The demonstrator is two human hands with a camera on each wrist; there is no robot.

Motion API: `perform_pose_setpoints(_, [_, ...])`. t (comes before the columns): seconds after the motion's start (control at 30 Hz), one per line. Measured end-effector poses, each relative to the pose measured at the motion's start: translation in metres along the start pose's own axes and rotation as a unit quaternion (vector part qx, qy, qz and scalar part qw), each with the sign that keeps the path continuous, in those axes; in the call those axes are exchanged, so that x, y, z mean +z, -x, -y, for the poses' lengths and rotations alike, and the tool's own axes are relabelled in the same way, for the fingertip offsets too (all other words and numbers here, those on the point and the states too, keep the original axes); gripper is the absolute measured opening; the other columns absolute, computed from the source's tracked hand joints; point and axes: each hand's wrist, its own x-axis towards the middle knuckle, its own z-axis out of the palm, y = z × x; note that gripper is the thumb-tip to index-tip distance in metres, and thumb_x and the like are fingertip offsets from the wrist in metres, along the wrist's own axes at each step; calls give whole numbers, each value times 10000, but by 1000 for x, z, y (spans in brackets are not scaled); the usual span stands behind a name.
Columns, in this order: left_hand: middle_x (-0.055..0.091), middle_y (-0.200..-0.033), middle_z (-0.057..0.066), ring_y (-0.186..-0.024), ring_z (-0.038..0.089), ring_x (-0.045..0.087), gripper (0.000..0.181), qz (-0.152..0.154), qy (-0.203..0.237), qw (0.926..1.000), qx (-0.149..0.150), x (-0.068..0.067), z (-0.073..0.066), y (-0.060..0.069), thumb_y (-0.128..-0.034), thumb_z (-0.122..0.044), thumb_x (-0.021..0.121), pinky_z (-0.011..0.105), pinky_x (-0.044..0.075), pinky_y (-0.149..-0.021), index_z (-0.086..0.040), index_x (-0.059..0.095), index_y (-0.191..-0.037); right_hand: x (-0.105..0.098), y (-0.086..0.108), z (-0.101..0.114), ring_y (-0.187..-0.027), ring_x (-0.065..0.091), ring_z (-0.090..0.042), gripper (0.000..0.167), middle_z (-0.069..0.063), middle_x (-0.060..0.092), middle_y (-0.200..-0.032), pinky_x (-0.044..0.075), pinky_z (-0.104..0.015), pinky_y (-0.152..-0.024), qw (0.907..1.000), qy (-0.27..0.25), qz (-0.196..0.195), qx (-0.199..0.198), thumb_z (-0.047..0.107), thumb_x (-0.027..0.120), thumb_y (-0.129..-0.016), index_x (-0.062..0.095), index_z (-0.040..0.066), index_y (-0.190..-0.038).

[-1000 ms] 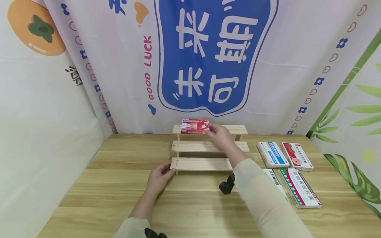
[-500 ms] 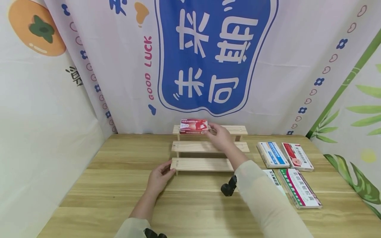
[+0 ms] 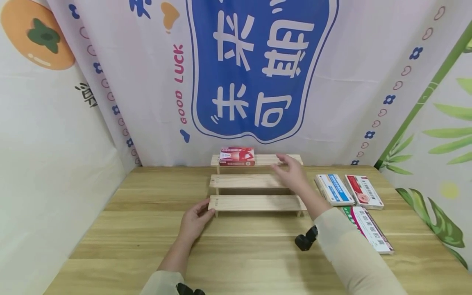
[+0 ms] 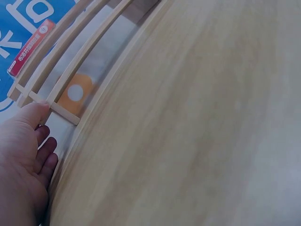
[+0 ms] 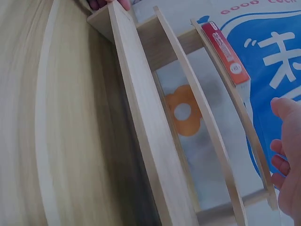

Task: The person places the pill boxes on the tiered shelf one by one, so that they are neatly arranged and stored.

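Note:
A three-tier wooden rack (image 3: 254, 203) stands at the table's back. The red and white box (image 3: 237, 156) lies flat at the left end of its top tier. My left hand (image 3: 194, 221) holds the left end of the lowest tier between thumb and fingers; in the left wrist view, the thumb of that hand (image 4: 21, 160) touches the rack's end piece (image 4: 63, 113). My right hand (image 3: 293, 174) hovers over the right part of the rack, fingers parted and empty. In the right wrist view, a gap separates that hand (image 5: 289, 155) from the red box (image 5: 226, 52).
Right of the rack, a blue and white box (image 3: 334, 189) and a red and white box (image 3: 364, 191) lie side by side. A green, white and magenta box (image 3: 370, 229) lies nearer, partly behind my right sleeve (image 3: 354, 250). A printed curtain (image 3: 158, 143) hangs behind the table.
My right hand has let go of the red box and moved right, away from it. The box sits slightly further left on the top tier. The head view has shifted slightly; my left hand stays put.

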Motion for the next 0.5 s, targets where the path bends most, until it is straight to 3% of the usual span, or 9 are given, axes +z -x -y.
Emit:
perform_pose_setpoints(0.2, [592,-1367,170,-1261,338,572,479,24,-48,10000,25,-1,1,0,-910,-203,703,448,488,-1054,-55,573,-1347,-25,20,-17,-1414,359,-399,608,-148,402,-1541,300,-595,-1161,9998,88,-59,164,394,579,-974,399,119,-1486])
perform_pose_setpoints(0.5, [598,-1365,157,-1252,327,580,472,28,-114,9999,29,0,2,-1,-913,-205,700,447,493,-1049,-70,577,-1348,-62,53,-46,-1406,343,-451,707,-188,376,-1548,313,-636,-1126,9967,614,-331,405,541,538,-958,369,126,-1504])
